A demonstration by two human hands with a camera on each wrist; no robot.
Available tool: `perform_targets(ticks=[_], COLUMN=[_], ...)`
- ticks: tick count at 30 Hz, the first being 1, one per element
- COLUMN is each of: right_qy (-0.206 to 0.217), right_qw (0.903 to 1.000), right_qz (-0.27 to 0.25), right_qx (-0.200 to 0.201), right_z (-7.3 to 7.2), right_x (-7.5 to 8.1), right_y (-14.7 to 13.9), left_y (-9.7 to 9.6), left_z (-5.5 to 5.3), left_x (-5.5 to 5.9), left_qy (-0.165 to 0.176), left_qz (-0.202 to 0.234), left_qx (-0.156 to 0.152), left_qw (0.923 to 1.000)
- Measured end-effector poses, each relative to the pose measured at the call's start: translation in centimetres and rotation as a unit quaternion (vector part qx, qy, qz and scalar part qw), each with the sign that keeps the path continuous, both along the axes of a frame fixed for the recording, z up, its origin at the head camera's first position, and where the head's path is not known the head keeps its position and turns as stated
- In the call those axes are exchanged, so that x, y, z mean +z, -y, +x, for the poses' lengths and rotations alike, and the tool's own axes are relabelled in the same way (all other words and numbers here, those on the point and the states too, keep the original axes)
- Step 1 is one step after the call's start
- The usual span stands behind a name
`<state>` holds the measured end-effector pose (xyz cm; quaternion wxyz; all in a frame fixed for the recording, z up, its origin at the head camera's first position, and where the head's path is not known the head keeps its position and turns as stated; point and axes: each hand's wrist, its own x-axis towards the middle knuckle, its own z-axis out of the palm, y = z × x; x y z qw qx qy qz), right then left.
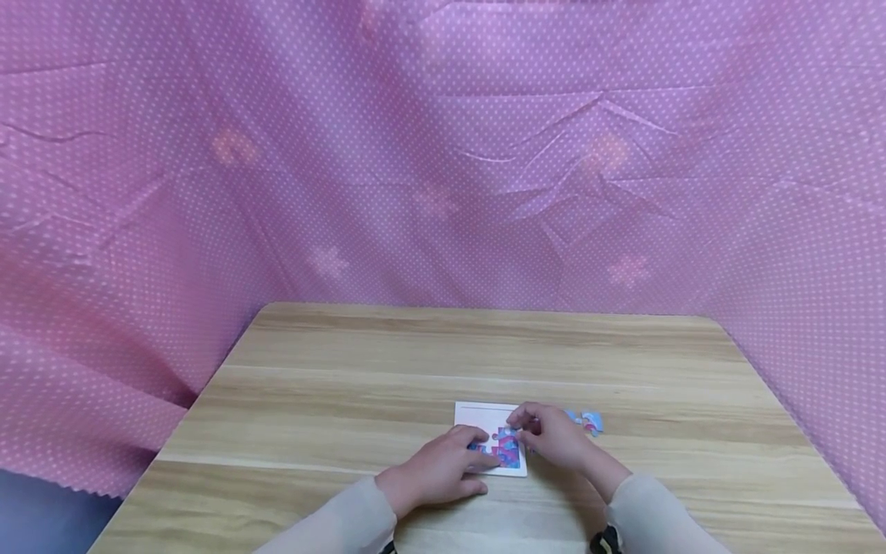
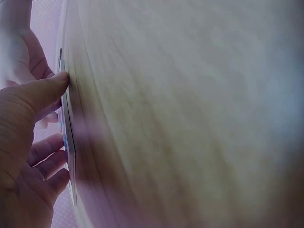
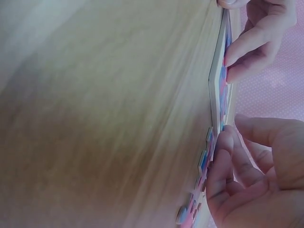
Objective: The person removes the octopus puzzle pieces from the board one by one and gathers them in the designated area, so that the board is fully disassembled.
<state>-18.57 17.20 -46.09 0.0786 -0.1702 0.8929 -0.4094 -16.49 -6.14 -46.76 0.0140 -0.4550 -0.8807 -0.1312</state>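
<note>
Puzzle board touched by spread fingers of left hand, right hand curled at its edge, grip unclear, loose pieces beside it shown by head and right-wrist views only

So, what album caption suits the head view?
A person's left grip rests on a partly filled jigsaw board; the right grip is at its right edge, near loose pieces.

Puzzle board partly hiding

The left fingers are covering its lower left corner; the right fingers are masking its upper right part, and no view is showing whether they are holding a piece. Prints on the loose pieces are looking too small to read. Both sleeves are running off the bottom edge. In the left wrist view, the worktop is blurring.
</note>
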Motion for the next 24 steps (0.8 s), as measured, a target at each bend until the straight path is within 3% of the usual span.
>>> perform_targets(ticks=[9, 20, 24], right_qy=[-0.003, 0.016, 0.026], right_qw=[0.9999, 0.9996, 0.9992], right_qz=[0.001, -0.002, -0.027], right_qx=[-0.016, -0.022, -0.014], right_z=[0.64, 0.78, 0.69], right_x=[0.01, 0.26, 0.21], right_y=[0.48, 0.49, 0.10], left_y=[0.09, 0.13, 0.11], left_z=[0.82, 0.93, 0.88], left_x=[0.12, 0.05, -0.14], left_qy=[0.000, 0.002, -0.001], left_qz=[-0.007, -0.003, 0.002], left_qx=[-0.007, -0.003, -0.005], left_qw=[1.0000, 1.0000, 1.0000])
